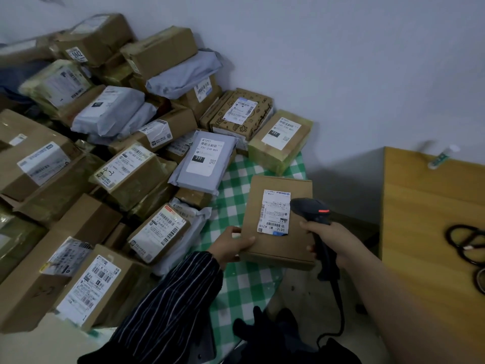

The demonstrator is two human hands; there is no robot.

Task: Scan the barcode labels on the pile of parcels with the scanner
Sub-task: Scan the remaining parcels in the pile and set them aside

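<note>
Box (278, 245) edge gripped, scanner (315, 208) beside (cloth (236, 206) below)

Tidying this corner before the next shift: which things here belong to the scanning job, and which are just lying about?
Job: barcode scanner in right hand; flat cardboard parcel in left hand; parcel pile.
Lying about: white tube, black looped object, both on wooden desk.

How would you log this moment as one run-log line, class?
left-hand grip: on flat parcel | right-hand grip: on scanner | scanner: red light on, head beside label | pile: at person's left
</note>
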